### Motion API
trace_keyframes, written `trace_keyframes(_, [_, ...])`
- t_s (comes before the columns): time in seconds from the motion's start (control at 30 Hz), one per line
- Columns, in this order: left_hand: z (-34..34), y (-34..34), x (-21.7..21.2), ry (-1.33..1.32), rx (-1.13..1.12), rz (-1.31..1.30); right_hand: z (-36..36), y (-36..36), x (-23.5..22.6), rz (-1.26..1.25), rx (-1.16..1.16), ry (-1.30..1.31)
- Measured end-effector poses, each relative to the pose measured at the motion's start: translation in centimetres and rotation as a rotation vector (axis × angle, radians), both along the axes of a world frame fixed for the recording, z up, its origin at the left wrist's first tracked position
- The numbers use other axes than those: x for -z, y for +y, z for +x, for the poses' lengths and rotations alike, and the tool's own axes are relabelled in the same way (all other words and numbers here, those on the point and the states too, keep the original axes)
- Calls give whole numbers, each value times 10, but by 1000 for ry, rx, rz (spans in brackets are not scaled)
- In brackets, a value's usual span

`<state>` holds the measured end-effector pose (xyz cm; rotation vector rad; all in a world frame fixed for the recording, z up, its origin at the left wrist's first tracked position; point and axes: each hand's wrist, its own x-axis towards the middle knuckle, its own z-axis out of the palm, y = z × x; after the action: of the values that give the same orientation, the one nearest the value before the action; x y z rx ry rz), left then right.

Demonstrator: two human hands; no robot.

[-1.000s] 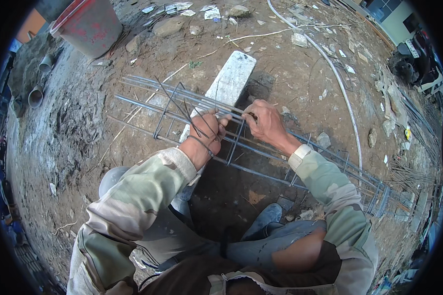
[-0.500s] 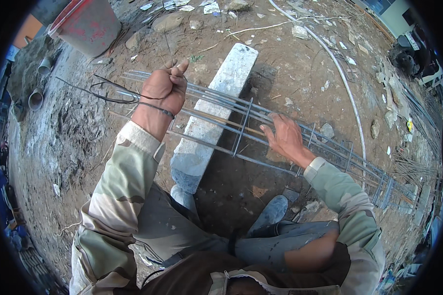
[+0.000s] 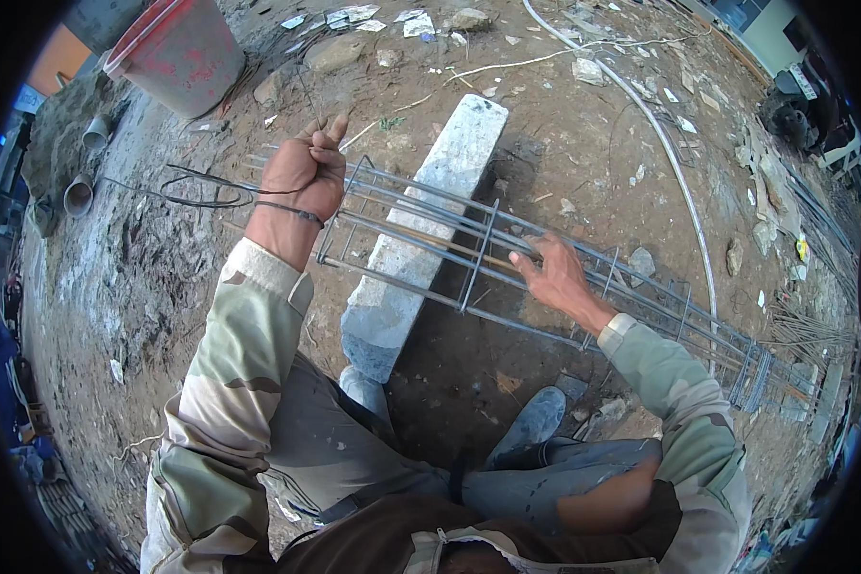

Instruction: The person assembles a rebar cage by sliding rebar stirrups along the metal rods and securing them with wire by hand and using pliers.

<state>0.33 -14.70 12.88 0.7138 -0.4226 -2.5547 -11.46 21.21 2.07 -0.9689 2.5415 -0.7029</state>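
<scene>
My left hand [image 3: 303, 180] is raised above the near-left end of a long rebar cage [image 3: 421, 284], fingers closed on a thin tie wire [image 3: 303, 88] that sticks up beyond them. A dark wire loop [image 3: 206, 196] trails leftward from the wrist, which has a dark band around it. Against the cage's middle bars rests my right hand [image 3: 562, 282], its fingers curled over a bar and the thumb apart. Rectangular stirrups [image 3: 479, 253] cross the long bars. Beneath the cage lies a pale concrete block [image 3: 421, 239], slanting away from me.
A red-stained bucket [image 3: 177, 59] stands at the far left, near two pipe ends [image 3: 78, 195]. A pale hose [image 3: 674, 172] curves along the right. Stones and scraps litter the dirt. My boots [image 3: 531, 421] are close to the block, and loose rods [image 3: 808, 325] lie far right.
The left hand has shifted slightly left relative to the cage, exposing a stirrup beside it. The right hand stays on the bars, its fingers more curled. The whole view has moved slightly.
</scene>
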Motion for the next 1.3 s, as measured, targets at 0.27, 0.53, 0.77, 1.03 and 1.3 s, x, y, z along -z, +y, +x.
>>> trace_keyframes(0.27, [3,7,-4,-6,45,24,7,0,-2,-18,-11,11])
trace_keyframes(0.53, [4,81,15,-378,462,-157,5,0,-30,-62,-107,254])
trace_keyframes(0.77, [1,129,67,-493,843,-24,-35,-26,-53,-371,-216,186])
trace_keyframes(1.03, [-7,130,67,-440,791,78,-40,-52,-17,-470,-607,629])
trace_keyframes(1.3, [-14,138,48,-494,666,5,-37,-58,-13,-514,-480,803])
